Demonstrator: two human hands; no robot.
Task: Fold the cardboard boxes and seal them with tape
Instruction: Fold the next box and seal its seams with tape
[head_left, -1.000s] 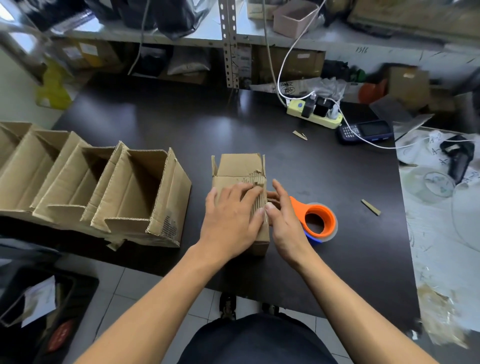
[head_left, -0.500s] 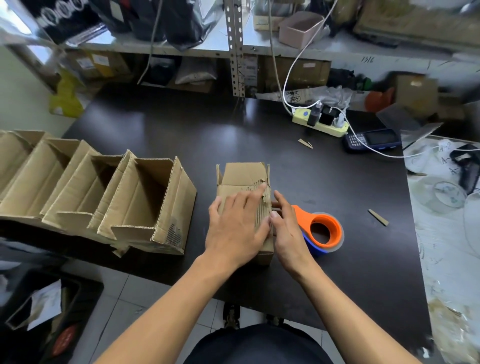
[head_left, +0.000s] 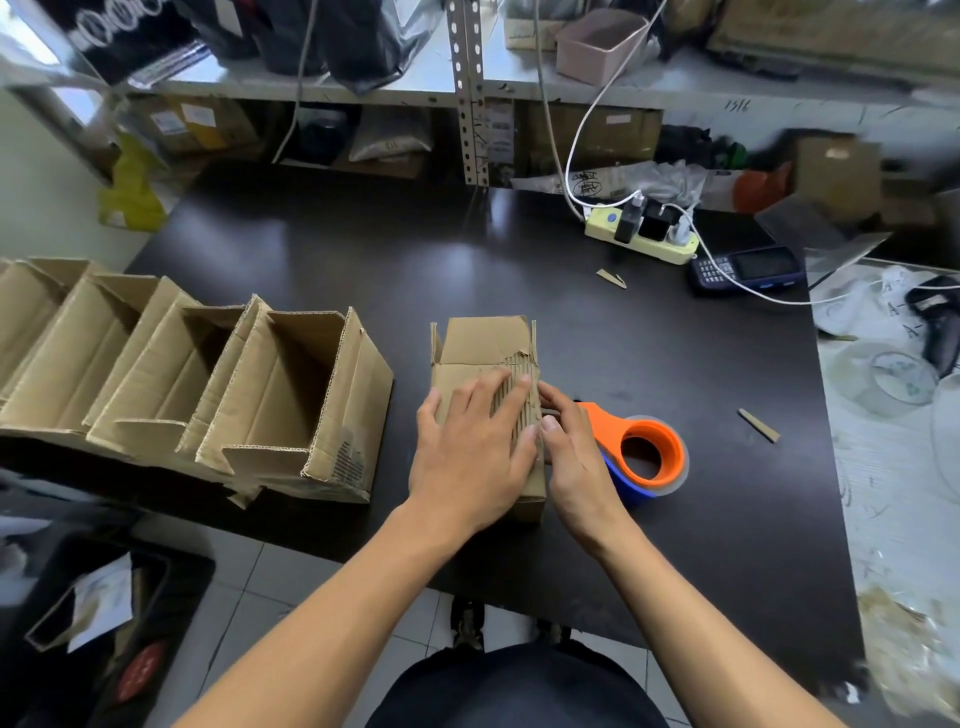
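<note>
A small cardboard box (head_left: 483, 345) lies on the dark table (head_left: 363, 260) in front of me, its top face torn so the corrugation shows. My left hand (head_left: 472, 441) presses flat on top of the box with fingers spread. Against the box's right side rests my right hand (head_left: 571, 457), fingers straight along the edge. Just right of that hand lies an orange tape dispenser (head_left: 644, 449) with a blue roll under it.
Several folded open boxes (head_left: 291, 395) stand in a row at the table's left edge. A yellow power strip (head_left: 641, 236) with cables, a handheld scanner (head_left: 748, 267) and cardboard scraps (head_left: 758, 425) lie at the back right. Shelving rises behind the table.
Both hands stay on the box in almost the same place. The view has shifted slightly; the box and dispenser sit a bit lower and further right in frame.
</note>
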